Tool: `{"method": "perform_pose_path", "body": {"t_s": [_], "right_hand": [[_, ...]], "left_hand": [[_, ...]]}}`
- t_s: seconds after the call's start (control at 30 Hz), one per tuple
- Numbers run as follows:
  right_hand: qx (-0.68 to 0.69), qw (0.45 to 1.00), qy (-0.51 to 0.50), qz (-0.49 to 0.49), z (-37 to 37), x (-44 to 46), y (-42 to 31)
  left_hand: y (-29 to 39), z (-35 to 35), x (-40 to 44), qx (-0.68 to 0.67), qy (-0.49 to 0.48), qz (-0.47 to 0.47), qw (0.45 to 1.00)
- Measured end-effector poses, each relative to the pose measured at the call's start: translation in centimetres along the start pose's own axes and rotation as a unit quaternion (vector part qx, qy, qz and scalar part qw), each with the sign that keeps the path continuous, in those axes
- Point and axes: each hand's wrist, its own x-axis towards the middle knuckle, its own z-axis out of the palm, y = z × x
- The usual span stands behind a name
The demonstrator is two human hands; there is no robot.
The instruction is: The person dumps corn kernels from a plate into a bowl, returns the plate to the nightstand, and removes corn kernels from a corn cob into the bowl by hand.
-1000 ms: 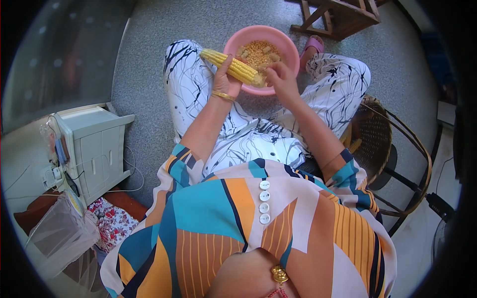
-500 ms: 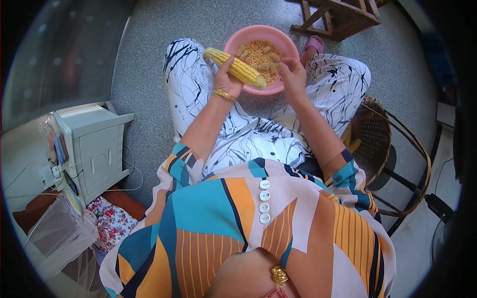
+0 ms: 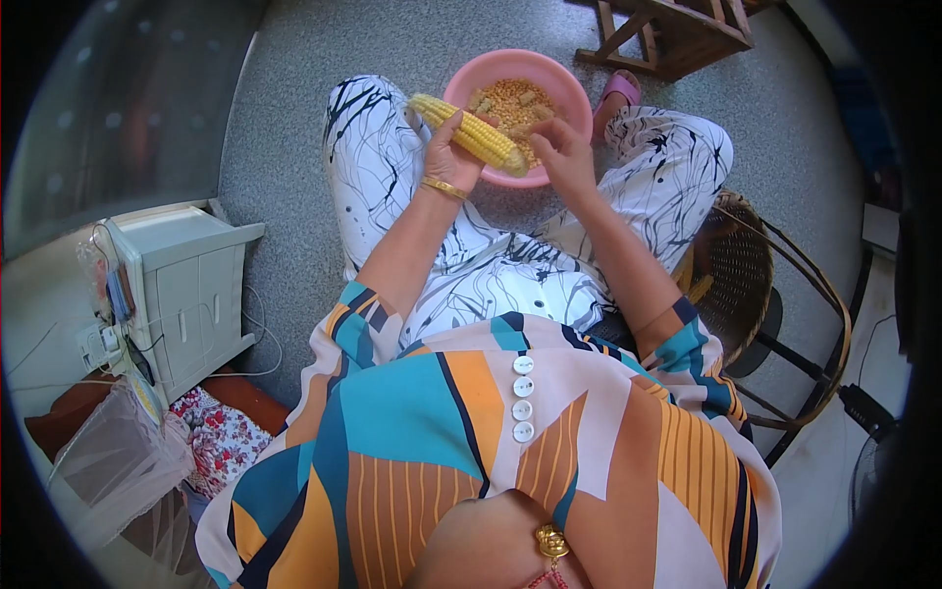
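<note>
My left hand point(image 3: 452, 160) is wrapped round a yellow corn cob point(image 3: 479, 138), thumb on top, holding it slanted over the near left rim of a pink basin point(image 3: 572, 86). The kernels on this cob look mostly whole. Just to the right of its lower end is my right hand point(image 3: 566, 160), fingers bent and the thumb and index finger drawn close together. Whatever lies between those fingertips is too small to make out. Loose corn kernels point(image 3: 507, 94) and several stripped cob pieces lie in the basin.
The basin stands on the grey speckled floor point(image 3: 285, 118) between my knees. A wicker basket point(image 3: 736, 260) with corn in it is at my right. A wooden stool point(image 3: 677, 39) stands at the far right, and a pale cabinet point(image 3: 191, 294) with cables at my left.
My right hand has moved left, from over the basin's right part to near the lower end of the corn cob. My left hand and the cob have hardly moved.
</note>
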Motion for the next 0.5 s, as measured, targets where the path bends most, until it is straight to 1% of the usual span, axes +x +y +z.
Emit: {"method": "perform_pose_path", "body": {"t_s": [0.1,0.2,0.3,0.4,0.5], "right_hand": [[-0.064,0.997,-0.048,-0.018,0.2,0.1,1.4],[-0.119,0.989,-0.073,-0.057,0.7,-0.1,2.2],[-0.114,0.982,-0.149,0.0,1.0,-0.2,2.8],[-0.147,0.972,-0.183,-0.01,1.1,-0.1,3.3],[-0.154,0.969,-0.191,-0.002,1.0,-0.3,2.5]], "left_hand": [[0.0,-0.2,0.1,-0.001,-0.004,-0.003,1.0],[-0.1,-0.4,0.4,0.009,-0.01,0.0,1.0],[-0.1,-0.7,0.6,0.024,-0.011,0.01,1.0],[-0.3,-0.8,0.6,0.038,-0.01,0.019,0.999],[-0.4,-1.0,0.8,0.047,-0.01,0.03,0.998]]}}
